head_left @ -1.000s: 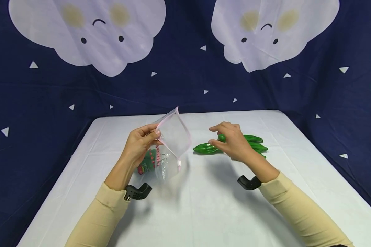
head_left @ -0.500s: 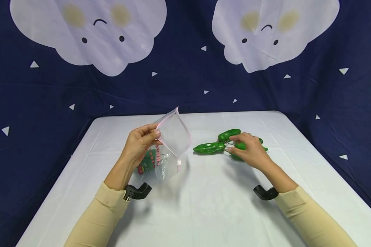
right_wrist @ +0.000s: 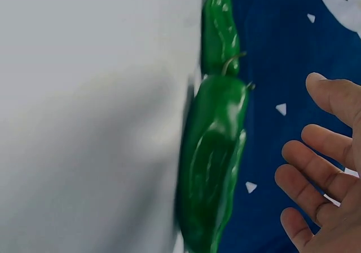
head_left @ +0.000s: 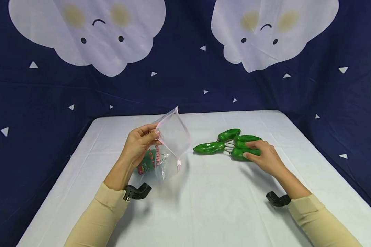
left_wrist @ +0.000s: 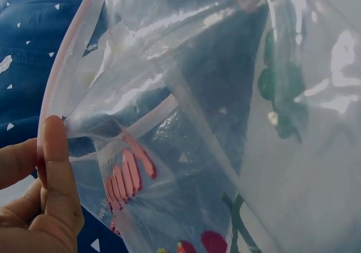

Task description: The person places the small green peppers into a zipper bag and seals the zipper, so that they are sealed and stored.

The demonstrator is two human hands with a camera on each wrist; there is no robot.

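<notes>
My left hand [head_left: 139,142] pinches the rim of a clear zip bag [head_left: 175,135] with pink edging, thumb on one side and fingers behind. The bag's mouth gapes to the right, and its white slider [head_left: 179,163] hangs at the lower corner. Green and red printing shows on its lower part. Over the right end of a group of green peppers [head_left: 208,148] is my right hand [head_left: 267,157], its fingers spread and loosely bent. In the right wrist view nothing lies between those fingers, and the nearest pepper [right_wrist: 211,163] is apart from them. The hand partly hides the right-hand peppers.
A white-covered table [head_left: 191,212] carries everything. Behind it hangs a dark blue cloth [head_left: 185,92] with clouds and small triangles. Each wrist wears a black camera mount [head_left: 138,191].
My right hand has shifted to the right across the peppers, uncovering the left and middle ones. The left hand and the bag have stayed in place.
</notes>
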